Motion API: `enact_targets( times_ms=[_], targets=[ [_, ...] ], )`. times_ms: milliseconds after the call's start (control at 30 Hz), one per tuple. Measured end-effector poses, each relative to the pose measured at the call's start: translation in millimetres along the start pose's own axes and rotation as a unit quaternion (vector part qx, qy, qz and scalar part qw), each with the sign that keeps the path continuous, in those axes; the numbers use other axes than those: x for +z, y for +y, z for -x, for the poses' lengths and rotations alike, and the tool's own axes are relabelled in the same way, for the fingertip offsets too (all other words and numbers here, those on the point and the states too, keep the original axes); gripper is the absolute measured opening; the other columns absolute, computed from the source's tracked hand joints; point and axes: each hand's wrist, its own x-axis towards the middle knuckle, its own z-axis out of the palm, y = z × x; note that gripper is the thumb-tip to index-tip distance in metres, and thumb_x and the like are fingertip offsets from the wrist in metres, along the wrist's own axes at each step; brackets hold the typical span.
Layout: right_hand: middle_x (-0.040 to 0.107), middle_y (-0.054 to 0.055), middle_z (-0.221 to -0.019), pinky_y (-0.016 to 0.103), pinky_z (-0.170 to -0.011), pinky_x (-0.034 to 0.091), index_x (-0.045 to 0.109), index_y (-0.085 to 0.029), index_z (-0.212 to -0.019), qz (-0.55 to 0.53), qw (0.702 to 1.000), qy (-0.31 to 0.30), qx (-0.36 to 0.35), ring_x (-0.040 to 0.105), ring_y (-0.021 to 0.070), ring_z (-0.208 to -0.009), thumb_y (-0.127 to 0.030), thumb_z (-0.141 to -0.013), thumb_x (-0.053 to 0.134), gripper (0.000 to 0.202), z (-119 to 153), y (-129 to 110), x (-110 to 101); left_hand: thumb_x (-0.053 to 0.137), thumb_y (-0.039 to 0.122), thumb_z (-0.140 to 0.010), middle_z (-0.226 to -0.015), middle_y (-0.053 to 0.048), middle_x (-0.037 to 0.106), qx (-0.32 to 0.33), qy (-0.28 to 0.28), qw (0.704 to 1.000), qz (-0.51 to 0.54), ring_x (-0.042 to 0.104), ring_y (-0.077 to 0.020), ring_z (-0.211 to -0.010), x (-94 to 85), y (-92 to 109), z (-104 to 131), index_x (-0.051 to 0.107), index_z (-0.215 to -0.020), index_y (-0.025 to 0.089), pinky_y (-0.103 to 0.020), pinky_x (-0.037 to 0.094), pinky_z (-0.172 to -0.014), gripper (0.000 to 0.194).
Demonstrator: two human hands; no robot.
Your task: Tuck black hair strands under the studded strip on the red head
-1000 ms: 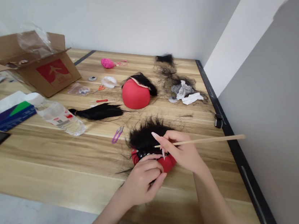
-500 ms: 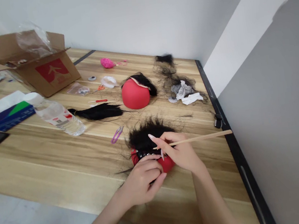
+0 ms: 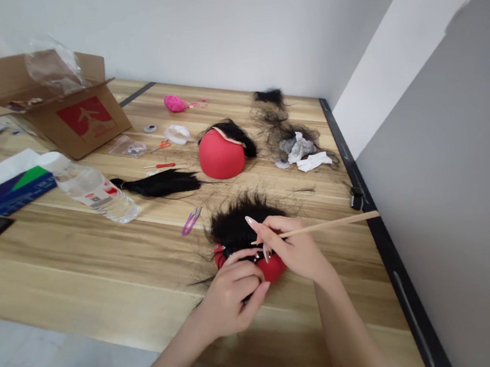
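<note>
A red form (image 3: 272,268) lies at the table's near edge, with a black hairpiece (image 3: 243,222) fixed on it by a row of small shiny pins. My left hand (image 3: 234,292) is bent around the form's near side, its forefinger stretched along the pinned edge of the hairpiece. Pinched in my right hand (image 3: 291,246) is a slim wooden-handled ventilating needle (image 3: 334,223). Its handle points right, and its tip meets the hair near my left forefinger. The tip is too small to make out. Part of the form is hidden under both hands.
Purple thread snips (image 3: 191,221) and a black hair bundle (image 3: 160,184) lie left of the form. Beyond stands a second red dome (image 3: 222,153) with hair. A water bottle (image 3: 96,190) and cardboard box (image 3: 72,124) stand left; loose hair and crumpled tissue (image 3: 301,148) lie back right.
My left forefinger has shifted slightly up and left along the pinned edge. My right hand and the needle have barely moved.
</note>
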Motion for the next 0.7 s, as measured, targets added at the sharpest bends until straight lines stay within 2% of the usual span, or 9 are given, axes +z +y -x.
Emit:
enact_targets(
  times_ms=[300,433,567,700],
  targets=[
    [0.060,0.000,-0.068,0.024,-0.065,0.043,0.058,-0.018,-0.070,-0.001,1.000,-0.009,-0.027,0.057,0.0125,-0.065,-0.038,-0.096,0.045,0.035,1.0,-1.2,-0.7,0.048,0.008,-0.087,-0.067,0.003,0.059,-0.009,0.047,0.999,-0.019,0.055,-0.0079,-0.065,-8.4,-0.6,-1.8,0.053,-0.064,0.015,-0.050,0.034,-0.114,0.025],
    [0.060,0.000,-0.069,0.024,-0.065,0.042,0.059,-0.018,-0.069,0.004,1.000,0.006,-0.024,0.056,0.0128,-0.066,-0.039,-0.096,0.044,0.037,0.4,-1.7,-0.9,0.047,0.008,-0.088,-0.065,0.004,0.057,-0.025,0.061,0.998,-0.006,0.053,-0.0071,-0.063,-11.2,-4.0,-1.1,0.055,-0.064,0.015,-0.053,0.030,-0.116,0.026],
    [0.061,0.000,-0.070,0.024,-0.067,0.043,0.059,-0.019,-0.068,0.007,1.000,0.026,-0.014,0.057,0.0130,-0.068,-0.041,-0.095,0.046,0.037,-0.7,-0.5,-1.4,0.045,0.012,-0.091,-0.064,0.004,0.056,-0.066,0.074,0.995,0.030,0.053,-0.0069,-0.062,-14.2,-9.4,0.8,0.055,-0.062,0.016,-0.051,0.032,-0.116,0.031],
    [0.064,0.001,-0.073,0.024,-0.069,0.043,0.062,-0.019,-0.071,0.018,0.999,0.035,-0.012,0.058,0.0140,-0.071,-0.041,-0.095,0.047,0.036,-1.7,2.1,-1.8,0.045,0.017,-0.092,-0.061,0.003,0.057,-0.128,0.124,0.982,0.057,0.053,-0.0074,-0.060,-15.9,-14.2,2.2,0.051,-0.055,0.016,-0.046,0.040,-0.111,0.037]
  ],
)
